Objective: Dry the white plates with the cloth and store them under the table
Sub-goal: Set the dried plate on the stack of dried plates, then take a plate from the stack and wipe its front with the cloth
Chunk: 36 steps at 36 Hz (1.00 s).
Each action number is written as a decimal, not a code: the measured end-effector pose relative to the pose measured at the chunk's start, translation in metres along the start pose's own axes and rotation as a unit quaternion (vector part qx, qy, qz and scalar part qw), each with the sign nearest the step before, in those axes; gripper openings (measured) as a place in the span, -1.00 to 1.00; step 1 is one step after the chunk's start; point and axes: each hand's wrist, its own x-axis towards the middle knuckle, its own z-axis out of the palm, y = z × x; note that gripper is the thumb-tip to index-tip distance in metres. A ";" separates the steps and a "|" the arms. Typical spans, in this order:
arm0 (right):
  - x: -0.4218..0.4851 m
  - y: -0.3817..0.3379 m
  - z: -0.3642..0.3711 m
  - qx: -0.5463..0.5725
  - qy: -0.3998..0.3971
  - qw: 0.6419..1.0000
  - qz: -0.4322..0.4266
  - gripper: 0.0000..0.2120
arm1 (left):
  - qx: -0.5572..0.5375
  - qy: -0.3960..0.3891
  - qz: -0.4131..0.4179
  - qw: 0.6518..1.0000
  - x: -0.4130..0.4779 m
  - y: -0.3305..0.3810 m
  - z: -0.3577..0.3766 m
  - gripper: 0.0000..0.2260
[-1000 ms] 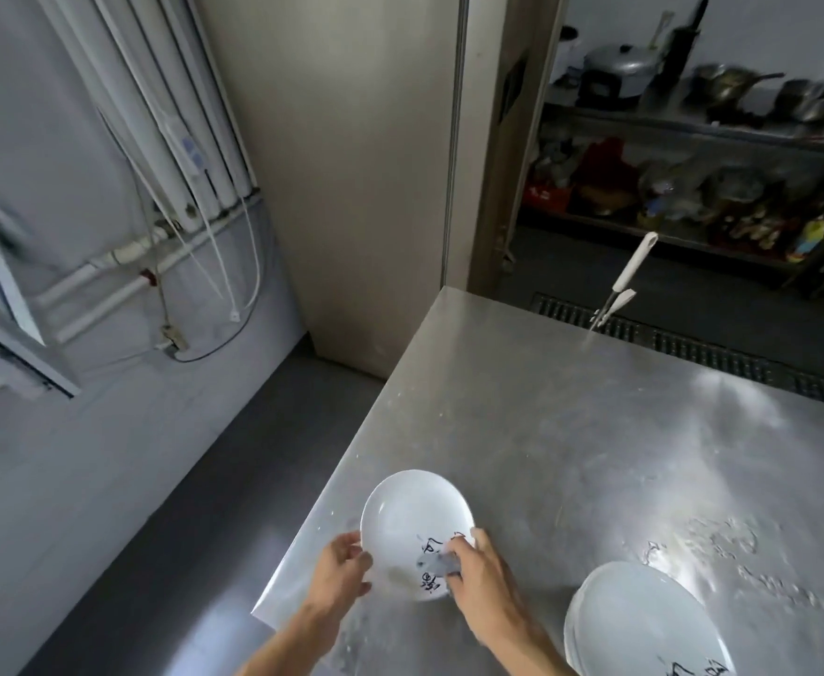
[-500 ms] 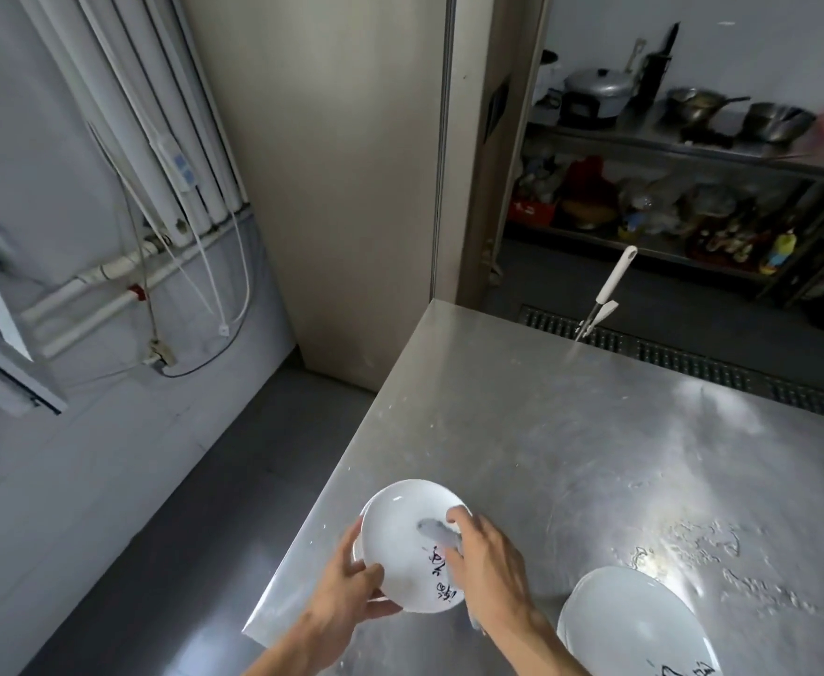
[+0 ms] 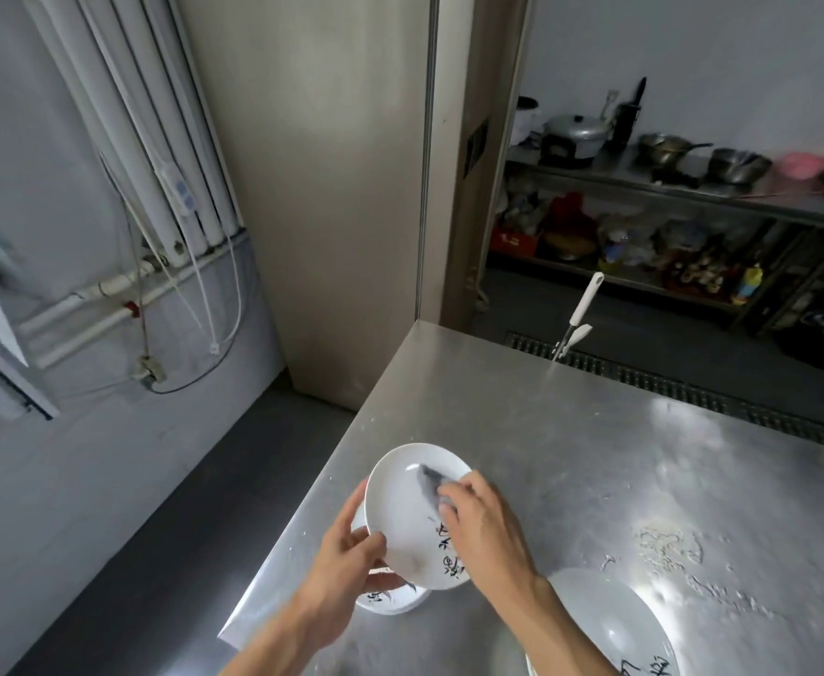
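A white plate (image 3: 402, 505) with black writing near its lower rim is lifted and tilted above the table's near left corner. My left hand (image 3: 346, 553) grips its left rim, thumb on the face. My right hand (image 3: 478, 524) presses a small grey cloth (image 3: 429, 483) against the plate's upper face. Below the held plate another white plate (image 3: 390, 600) with black marks lies on the table. A further white plate (image 3: 610, 622) lies at the bottom right.
The steel table (image 3: 571, 456) has water droplets at the right. A white-handled tool (image 3: 578, 314) sticks up at its far edge. Left of the table is a dark floor (image 3: 156, 505), with pipes and cables on the wall. Shelves with pots stand far right.
The plate has been lifted and tilted up off the plate beneath it. My right hand has slid the cloth from the plate's lower part toward its upper middle.
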 end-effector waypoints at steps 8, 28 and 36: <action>-0.006 -0.030 -0.008 0.100 -0.050 0.987 -0.119 -0.70 | 0.013 -0.031 0.030 0.999 -0.021 0.011 0.012 -0.32; 0.007 0.004 -0.036 0.252 0.085 0.964 0.028 -0.72 | -0.030 -0.028 0.047 0.998 -0.049 0.031 0.009 -0.28; 0.007 0.012 -0.079 0.282 -0.008 0.952 -0.116 -0.72 | 0.052 -0.104 -0.036 0.993 -0.047 0.064 0.005 -0.50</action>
